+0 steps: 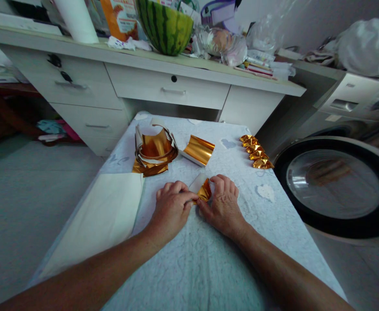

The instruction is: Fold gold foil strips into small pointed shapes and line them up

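Both hands meet over a small piece of gold foil paper, partly folded, its pale side showing behind. My left hand pinches the paper's left lower corner between thumb and fingers. On the other side my right hand grips the right edge, thumb low and fingers curled above. A curved sheet of gold foil paper lies just beyond the hands. Further left stands a curled stack of gold foil sheets. At the right edge, several folded gold foil pieces sit in a row.
A pale sheet covers the left side of the cloth-covered table. Behind it, a white desk with drawers holds a cut watermelon and plastic bags. To the right, a washing machine's round door hangs open beside the table.
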Available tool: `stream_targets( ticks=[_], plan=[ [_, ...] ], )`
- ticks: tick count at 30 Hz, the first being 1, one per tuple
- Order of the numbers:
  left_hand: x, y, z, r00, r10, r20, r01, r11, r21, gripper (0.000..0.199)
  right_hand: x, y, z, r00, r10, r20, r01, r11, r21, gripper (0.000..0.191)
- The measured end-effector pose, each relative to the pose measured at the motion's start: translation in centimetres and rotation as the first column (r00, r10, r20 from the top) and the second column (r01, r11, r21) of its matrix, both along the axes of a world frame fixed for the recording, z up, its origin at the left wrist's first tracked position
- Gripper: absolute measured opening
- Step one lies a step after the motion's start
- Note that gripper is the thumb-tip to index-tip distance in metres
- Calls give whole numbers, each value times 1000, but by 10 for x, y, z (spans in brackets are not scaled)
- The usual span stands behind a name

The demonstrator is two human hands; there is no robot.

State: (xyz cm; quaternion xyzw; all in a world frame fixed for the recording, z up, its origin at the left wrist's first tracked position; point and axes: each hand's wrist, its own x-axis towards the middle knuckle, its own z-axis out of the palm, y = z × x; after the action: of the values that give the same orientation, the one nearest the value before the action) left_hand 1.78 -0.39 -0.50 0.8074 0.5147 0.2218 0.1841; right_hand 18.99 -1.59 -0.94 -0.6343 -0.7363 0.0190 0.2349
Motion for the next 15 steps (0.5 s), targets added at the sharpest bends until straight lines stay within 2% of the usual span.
stream_targets(
  ticks=[8, 15],
  plan=[
    [0, 0, -1, 1000, 5, 6, -5, 1000, -9, 30, 8, 6, -4, 996, 94, 8, -93, 992, -82, 63],
    [-1, 0, -2, 1000, -1, 15, 1, 1000, -6, 29, 19, 6, -1, 993, 117, -7, -117, 982, -149, 72]
  ],
)
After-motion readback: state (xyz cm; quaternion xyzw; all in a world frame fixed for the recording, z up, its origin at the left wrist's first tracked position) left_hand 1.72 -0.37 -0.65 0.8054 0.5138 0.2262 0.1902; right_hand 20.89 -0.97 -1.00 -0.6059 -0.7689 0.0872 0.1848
